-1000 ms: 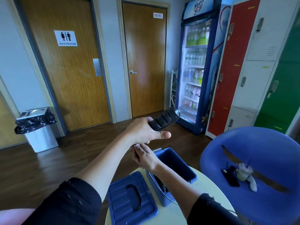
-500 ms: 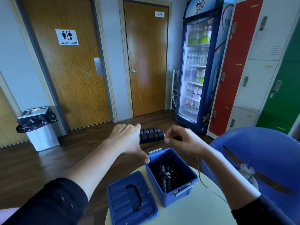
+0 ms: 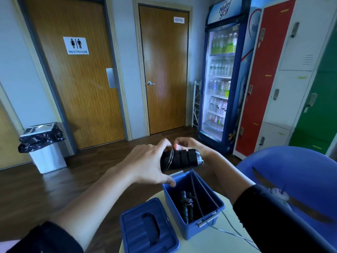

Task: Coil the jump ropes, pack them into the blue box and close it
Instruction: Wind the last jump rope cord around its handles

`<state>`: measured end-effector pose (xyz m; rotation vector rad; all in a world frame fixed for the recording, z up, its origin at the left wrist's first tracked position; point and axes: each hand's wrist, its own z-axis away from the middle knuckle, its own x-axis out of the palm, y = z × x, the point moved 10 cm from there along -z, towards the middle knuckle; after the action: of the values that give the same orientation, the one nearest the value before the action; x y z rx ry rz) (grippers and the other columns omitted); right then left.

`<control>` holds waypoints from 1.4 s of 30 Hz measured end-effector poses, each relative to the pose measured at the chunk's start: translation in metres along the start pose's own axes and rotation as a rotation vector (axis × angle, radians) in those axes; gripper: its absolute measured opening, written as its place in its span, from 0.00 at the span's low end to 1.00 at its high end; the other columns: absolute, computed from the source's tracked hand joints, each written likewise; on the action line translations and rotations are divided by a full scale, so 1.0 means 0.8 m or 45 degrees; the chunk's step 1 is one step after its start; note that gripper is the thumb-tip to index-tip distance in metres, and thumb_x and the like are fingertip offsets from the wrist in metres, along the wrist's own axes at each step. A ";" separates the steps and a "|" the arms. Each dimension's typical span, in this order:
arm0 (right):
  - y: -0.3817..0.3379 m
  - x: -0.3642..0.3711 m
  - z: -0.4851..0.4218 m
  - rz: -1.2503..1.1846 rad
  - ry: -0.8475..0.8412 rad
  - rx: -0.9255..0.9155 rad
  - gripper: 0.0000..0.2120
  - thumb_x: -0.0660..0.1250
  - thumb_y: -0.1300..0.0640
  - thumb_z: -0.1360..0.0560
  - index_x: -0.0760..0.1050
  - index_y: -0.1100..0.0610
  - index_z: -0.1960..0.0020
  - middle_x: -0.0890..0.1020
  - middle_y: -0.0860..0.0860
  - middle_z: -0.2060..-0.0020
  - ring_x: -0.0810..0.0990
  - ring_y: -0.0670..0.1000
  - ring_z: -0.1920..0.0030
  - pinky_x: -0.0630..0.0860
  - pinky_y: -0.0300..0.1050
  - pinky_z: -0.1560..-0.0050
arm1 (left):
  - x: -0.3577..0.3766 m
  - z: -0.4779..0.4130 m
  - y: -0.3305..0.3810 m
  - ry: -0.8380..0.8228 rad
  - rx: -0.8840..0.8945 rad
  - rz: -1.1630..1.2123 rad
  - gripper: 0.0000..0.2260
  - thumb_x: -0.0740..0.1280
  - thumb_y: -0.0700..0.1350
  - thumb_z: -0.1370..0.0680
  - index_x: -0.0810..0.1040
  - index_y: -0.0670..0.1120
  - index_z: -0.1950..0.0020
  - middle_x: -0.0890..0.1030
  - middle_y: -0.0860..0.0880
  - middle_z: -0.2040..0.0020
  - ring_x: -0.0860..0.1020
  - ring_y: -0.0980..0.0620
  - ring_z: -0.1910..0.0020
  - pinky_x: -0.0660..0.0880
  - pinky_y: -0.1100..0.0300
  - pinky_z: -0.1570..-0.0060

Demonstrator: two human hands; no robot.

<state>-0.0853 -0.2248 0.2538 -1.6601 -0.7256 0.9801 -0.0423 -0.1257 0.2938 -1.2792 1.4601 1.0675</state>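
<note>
Right now the left hand [image 3: 145, 167] holds the black foam handles [image 3: 182, 158] of a jump rope, its grip wrapped around them from the left side, above the far rim of the open blue box [image 3: 206, 225]. The right hand [image 3: 193, 146] sits just behind the handles with its fingers pinched at the thin cord [image 3: 170, 157] that loops over them, so its grip is closed narrowly on the cord. The step in hand looks like winding the cord round the paired handles. To do it well, the left hand should keep both handles pressed side by side so they cannot splay, while the right lays each turn snug beside the one before, not on top of it. Slack cord [image 3: 231, 231] trails down through the box and over the desk [image 3: 215, 241]; it should run freely and not snag on the latch [image 3: 207, 220]. One coiled rope [image 3: 187, 205] already lies inside the box, along its left side, leaving room to the right. The lid [image 3: 147, 232] rests handle up on the desk, just left of the box, within easy reach for closing.
</note>
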 end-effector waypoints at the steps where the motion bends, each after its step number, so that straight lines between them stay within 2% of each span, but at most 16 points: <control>1: 0.010 0.011 -0.002 -0.104 -0.063 0.021 0.18 0.71 0.44 0.30 0.71 0.58 0.57 0.77 0.44 0.72 0.75 0.43 0.73 0.72 0.34 0.73 | -0.002 0.002 -0.001 0.013 -0.002 0.046 0.42 0.74 0.71 0.40 0.60 0.56 0.35 0.81 0.54 0.55 0.79 0.52 0.60 0.77 0.57 0.55; 3: 0.021 0.027 -0.009 -0.263 -0.083 0.014 0.08 0.61 0.60 0.20 0.74 0.56 0.57 0.77 0.44 0.72 0.73 0.43 0.71 0.72 0.36 0.68 | -0.006 0.005 -0.006 0.049 -0.014 0.195 0.45 0.75 0.69 0.41 0.55 0.61 0.32 0.83 0.51 0.55 0.81 0.50 0.60 0.78 0.53 0.54; 5: 0.034 0.047 -0.014 -0.389 -0.085 0.049 0.15 0.57 0.65 0.22 0.76 0.54 0.61 0.72 0.47 0.73 0.68 0.45 0.71 0.69 0.37 0.66 | -0.014 0.008 -0.014 0.092 -0.010 0.311 0.46 0.76 0.69 0.43 0.55 0.68 0.32 0.83 0.53 0.54 0.81 0.50 0.56 0.78 0.53 0.52; 8: 0.052 0.073 -0.016 -0.515 -0.134 0.162 0.13 0.58 0.58 0.26 0.76 0.51 0.66 0.66 0.47 0.74 0.62 0.46 0.72 0.64 0.40 0.66 | -0.022 0.009 -0.025 0.128 -0.024 0.387 0.39 0.76 0.69 0.44 0.64 0.68 0.37 0.82 0.59 0.55 0.80 0.58 0.56 0.78 0.55 0.54; 11: 0.063 0.070 -0.007 -0.390 -0.043 0.315 0.17 0.55 0.50 0.19 0.72 0.56 0.63 0.65 0.48 0.74 0.62 0.48 0.74 0.65 0.41 0.69 | -0.022 0.015 -0.043 0.139 -0.149 0.410 0.36 0.75 0.70 0.46 0.67 0.62 0.43 0.81 0.58 0.55 0.79 0.56 0.58 0.77 0.58 0.59; 15: 0.071 0.056 0.028 0.093 0.157 0.512 0.22 0.51 0.42 0.19 0.70 0.57 0.59 0.70 0.50 0.73 0.70 0.50 0.75 0.70 0.42 0.72 | -0.033 0.022 -0.074 0.166 -0.409 0.255 0.47 0.68 0.76 0.49 0.65 0.55 0.36 0.79 0.55 0.52 0.78 0.55 0.60 0.75 0.62 0.65; 17: 0.063 0.039 0.055 0.481 0.363 0.543 0.19 0.53 0.41 0.20 0.69 0.57 0.53 0.73 0.50 0.68 0.74 0.53 0.69 0.70 0.44 0.66 | -0.037 0.024 -0.085 0.121 -0.523 0.071 0.50 0.68 0.77 0.48 0.63 0.51 0.34 0.77 0.54 0.55 0.75 0.56 0.63 0.70 0.64 0.70; 19: 0.027 0.031 0.075 0.909 0.497 0.370 0.15 0.55 0.44 0.20 0.65 0.56 0.51 0.75 0.49 0.64 0.75 0.56 0.61 0.68 0.46 0.62 | -0.036 0.022 -0.088 0.071 -0.588 -0.070 0.50 0.69 0.77 0.47 0.63 0.49 0.34 0.79 0.51 0.52 0.76 0.54 0.61 0.69 0.62 0.69; 21: -0.032 0.044 0.085 1.211 0.544 0.020 0.11 0.58 0.47 0.20 0.66 0.54 0.52 0.74 0.47 0.67 0.77 0.56 0.62 0.68 0.46 0.64 | -0.035 0.017 -0.086 0.038 -0.604 -0.181 0.50 0.69 0.78 0.47 0.64 0.48 0.36 0.80 0.50 0.51 0.77 0.51 0.58 0.70 0.60 0.66; 24: -0.111 0.062 0.086 1.354 0.505 -0.475 0.08 0.63 0.48 0.24 0.72 0.52 0.56 0.74 0.44 0.68 0.75 0.51 0.67 0.66 0.44 0.69 | -0.030 0.008 -0.068 -0.008 -0.483 -0.345 0.49 0.67 0.79 0.48 0.65 0.47 0.39 0.80 0.51 0.55 0.79 0.49 0.59 0.72 0.57 0.63; 28: -0.148 0.058 0.046 1.271 0.222 -0.674 0.04 0.68 0.50 0.25 0.77 0.50 0.54 0.81 0.44 0.61 0.77 0.45 0.62 0.74 0.45 0.63 | -0.021 0.005 -0.027 -0.085 -0.229 -0.333 0.44 0.70 0.76 0.44 0.66 0.50 0.37 0.72 0.56 0.69 0.75 0.52 0.65 0.74 0.58 0.61; 31: -0.143 0.036 0.014 0.929 0.118 -0.510 0.16 0.75 0.43 0.34 0.72 0.50 0.56 0.79 0.43 0.67 0.74 0.43 0.67 0.72 0.43 0.64 | -0.025 0.008 -0.010 -0.082 -0.131 -0.267 0.46 0.71 0.74 0.42 0.62 0.54 0.31 0.70 0.59 0.63 0.71 0.54 0.62 0.67 0.62 0.63; 35: -0.112 0.025 -0.017 0.534 0.006 -0.264 0.32 0.73 0.29 0.48 0.66 0.51 0.61 0.73 0.41 0.73 0.67 0.38 0.74 0.65 0.30 0.72 | -0.028 0.014 -0.008 -0.035 -0.102 -0.011 0.46 0.72 0.75 0.45 0.64 0.55 0.33 0.71 0.61 0.58 0.74 0.56 0.58 0.66 0.64 0.62; 38: -0.078 0.023 -0.025 0.149 -0.123 -0.108 0.32 0.74 0.32 0.43 0.69 0.57 0.57 0.78 0.45 0.70 0.76 0.42 0.71 0.72 0.33 0.70 | -0.030 0.021 -0.012 -0.002 -0.125 0.176 0.51 0.72 0.74 0.48 0.60 0.54 0.31 0.77 0.58 0.49 0.76 0.56 0.53 0.74 0.61 0.55; 40: -0.054 0.028 -0.023 -0.017 -0.180 -0.059 0.30 0.71 0.35 0.35 0.72 0.61 0.51 0.81 0.50 0.63 0.80 0.49 0.63 0.77 0.41 0.60 | -0.033 0.025 -0.010 0.037 -0.085 0.304 0.54 0.72 0.73 0.48 0.56 0.57 0.28 0.80 0.54 0.44 0.79 0.54 0.50 0.77 0.59 0.50; 42: -0.024 0.037 -0.022 -0.140 -0.151 -0.009 0.20 0.65 0.42 0.27 0.76 0.59 0.51 0.79 0.54 0.62 0.76 0.54 0.61 0.74 0.48 0.55 | -0.040 0.030 -0.008 0.094 -0.046 0.458 0.56 0.72 0.72 0.48 0.51 0.63 0.25 0.81 0.53 0.41 0.80 0.51 0.46 0.77 0.55 0.44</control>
<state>-0.0554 -0.2024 0.2671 -1.5607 -0.8906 1.0047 -0.0315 -0.0959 0.3193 -1.1141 1.7799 1.2946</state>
